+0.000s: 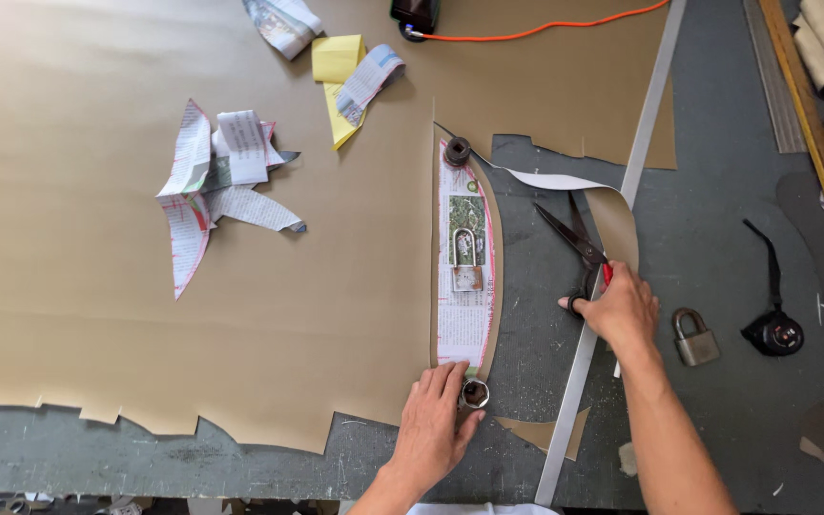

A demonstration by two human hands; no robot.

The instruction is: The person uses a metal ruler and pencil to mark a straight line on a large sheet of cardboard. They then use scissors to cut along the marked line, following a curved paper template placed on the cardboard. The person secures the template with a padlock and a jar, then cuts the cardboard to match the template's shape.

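A grey tabletop (717,420) lies under brown paper (145,315). Your left hand (431,424) presses flat, its grip apart, beside a metal socket (474,393) on the newspaper pattern (466,286). Your right hand (622,307), grip clamped on scissors (574,238) with blades apart, is right of the pattern, where a padlock (465,262) rests.

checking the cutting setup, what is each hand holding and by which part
Right hand holds the scissors by their handles. Left hand grips nothing, resting beside the metal socket.
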